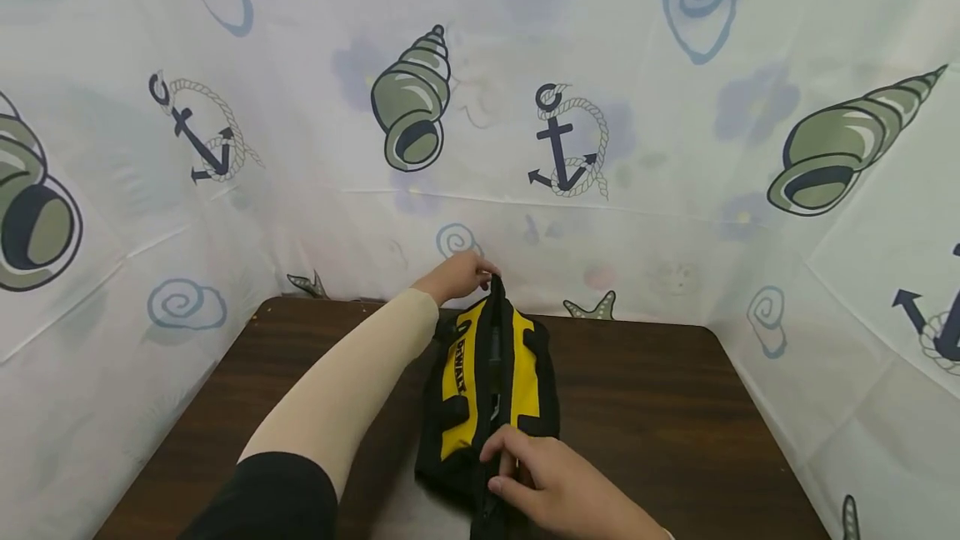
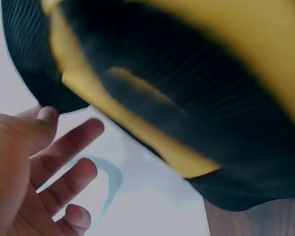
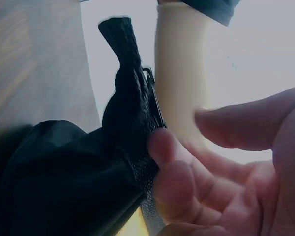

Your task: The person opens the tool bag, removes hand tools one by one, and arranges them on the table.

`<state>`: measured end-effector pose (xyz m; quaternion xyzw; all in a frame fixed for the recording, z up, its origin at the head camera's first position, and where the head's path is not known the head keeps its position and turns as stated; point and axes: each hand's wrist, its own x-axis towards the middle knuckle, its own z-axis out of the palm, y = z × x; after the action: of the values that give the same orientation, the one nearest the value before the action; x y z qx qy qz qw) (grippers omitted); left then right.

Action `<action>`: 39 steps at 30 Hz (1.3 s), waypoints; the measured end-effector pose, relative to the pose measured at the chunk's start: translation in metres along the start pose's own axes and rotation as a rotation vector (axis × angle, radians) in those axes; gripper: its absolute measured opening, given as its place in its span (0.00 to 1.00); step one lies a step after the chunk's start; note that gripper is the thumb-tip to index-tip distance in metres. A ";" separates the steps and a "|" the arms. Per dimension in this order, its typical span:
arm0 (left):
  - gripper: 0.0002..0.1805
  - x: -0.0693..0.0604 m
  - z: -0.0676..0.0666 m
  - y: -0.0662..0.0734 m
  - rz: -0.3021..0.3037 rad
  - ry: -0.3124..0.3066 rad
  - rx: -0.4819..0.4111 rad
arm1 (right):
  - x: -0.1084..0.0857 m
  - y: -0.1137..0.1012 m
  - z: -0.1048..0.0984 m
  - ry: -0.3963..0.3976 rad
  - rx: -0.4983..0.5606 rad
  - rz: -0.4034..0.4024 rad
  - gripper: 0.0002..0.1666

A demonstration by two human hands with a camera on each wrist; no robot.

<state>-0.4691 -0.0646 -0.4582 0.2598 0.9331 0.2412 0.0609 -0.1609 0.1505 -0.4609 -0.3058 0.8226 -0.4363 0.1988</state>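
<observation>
A black and yellow DeWalt tool bag [image 1: 528, 373] stands lengthwise on the brown table, a zipper running along its top. At its far end my left hand [image 1: 456, 275] pinches the black end tab between thumb and index finger; the left wrist view shows the other fingers of this hand [image 2: 64, 167] spread apart below. My right hand [image 1: 558, 477] is over the near end, fingers loosely bent. In the right wrist view, its fingertips [image 3: 163, 145] touch the black fabric beside a thin metal zipper pull [image 3: 156, 101], while the thumb stays apart from them.
The dark wood-grain table [image 1: 637, 423] extends to both sides of the bag. A white curtain [image 1: 495, 157] printed with shells and anchors hangs behind the table and along both sides.
</observation>
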 end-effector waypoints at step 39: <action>0.34 -0.200 0.002 0.048 -0.230 0.073 -0.046 | 0.029 0.029 -0.102 0.351 -0.223 0.333 0.13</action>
<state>-0.2751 -0.1313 -0.4390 0.1406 0.9525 0.2633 0.0603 -0.2521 0.2044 -0.4324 -0.1057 0.9264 -0.3507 0.0875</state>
